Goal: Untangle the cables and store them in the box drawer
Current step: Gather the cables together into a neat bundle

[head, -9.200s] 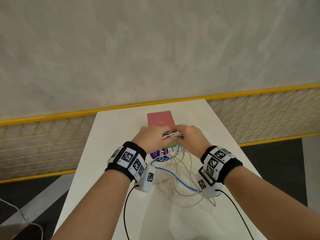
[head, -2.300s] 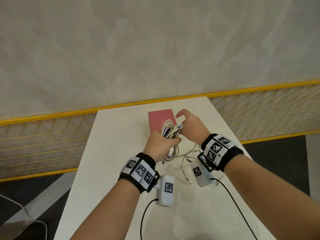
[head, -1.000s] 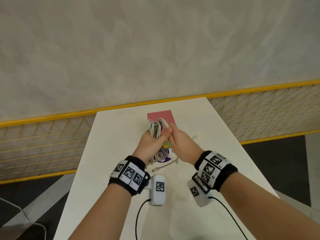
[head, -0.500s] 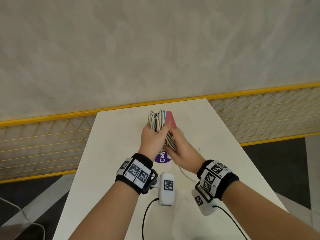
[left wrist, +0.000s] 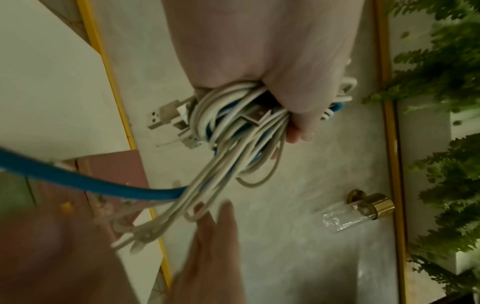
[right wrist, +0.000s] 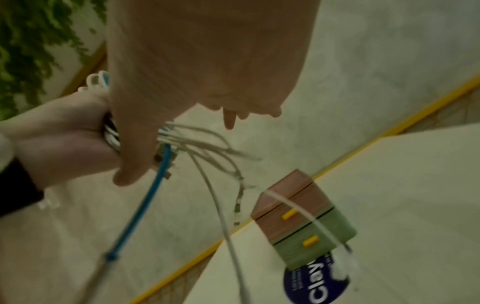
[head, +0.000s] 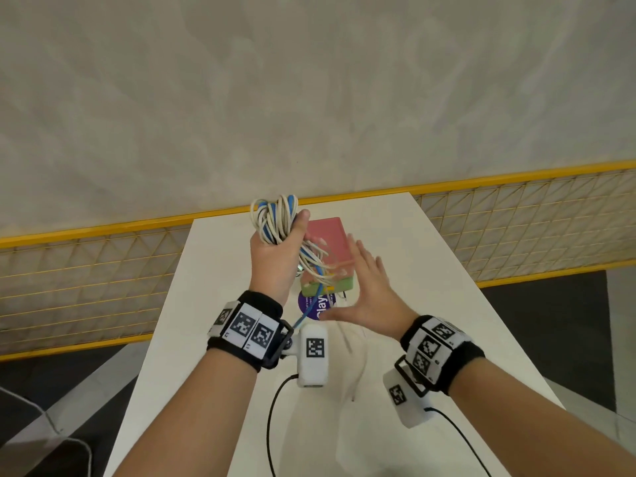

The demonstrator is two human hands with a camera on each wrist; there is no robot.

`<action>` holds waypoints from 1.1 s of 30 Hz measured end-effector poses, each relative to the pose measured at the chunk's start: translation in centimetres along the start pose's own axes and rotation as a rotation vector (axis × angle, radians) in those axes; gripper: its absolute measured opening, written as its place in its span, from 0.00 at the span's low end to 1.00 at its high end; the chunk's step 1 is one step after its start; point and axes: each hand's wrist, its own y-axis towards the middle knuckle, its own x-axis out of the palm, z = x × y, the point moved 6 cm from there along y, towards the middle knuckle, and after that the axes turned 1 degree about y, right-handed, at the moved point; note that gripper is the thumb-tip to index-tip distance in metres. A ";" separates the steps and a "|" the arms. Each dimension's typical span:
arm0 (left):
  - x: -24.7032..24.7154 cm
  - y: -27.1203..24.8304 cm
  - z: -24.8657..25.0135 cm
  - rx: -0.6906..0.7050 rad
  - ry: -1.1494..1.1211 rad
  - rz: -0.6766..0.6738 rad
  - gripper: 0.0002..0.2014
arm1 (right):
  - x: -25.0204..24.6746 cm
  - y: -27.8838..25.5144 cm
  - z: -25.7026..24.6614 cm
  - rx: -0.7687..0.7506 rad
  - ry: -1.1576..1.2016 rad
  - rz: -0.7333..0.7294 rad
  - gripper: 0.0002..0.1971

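My left hand (head: 275, 256) grips the coiled cables (head: 275, 218) above the table, loose ends hanging over the box (head: 330, 242). My right hand (head: 364, 297) is flat and empty beside the box. I think the bundling is done; next I must pull a closed drawer (right wrist: 291, 216) open.

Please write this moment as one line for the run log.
left hand: grips cable bundle, raised | right hand: open, holds nothing | box drawers: both closed | stage: cables not stored

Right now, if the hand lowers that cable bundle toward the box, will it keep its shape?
Probably not: the cable bundle looks floppy, with loose ends trailing below the left hand. Those tails may snag on the box. It seems light, since one hand holds it.
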 end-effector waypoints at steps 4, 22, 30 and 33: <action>0.7 -0.7 0.0 0.011 -0.009 -0.064 0.12 | 2.0 1.9 -0.6 -0.088 0.033 -0.029 0.29; -0.7 -1.5 -5.4 -0.317 0.447 -0.475 0.14 | 0.1 4.3 -4.3 -0.073 -0.143 -0.110 0.28; -0.9 -0.9 -4.5 -0.343 0.498 -0.586 0.15 | -0.9 2.9 -5.3 -0.190 0.144 -0.004 0.58; -0.9 -1.3 -5.3 -0.365 0.489 -0.625 0.21 | -1.8 3.1 -5.4 -0.217 0.151 0.066 0.59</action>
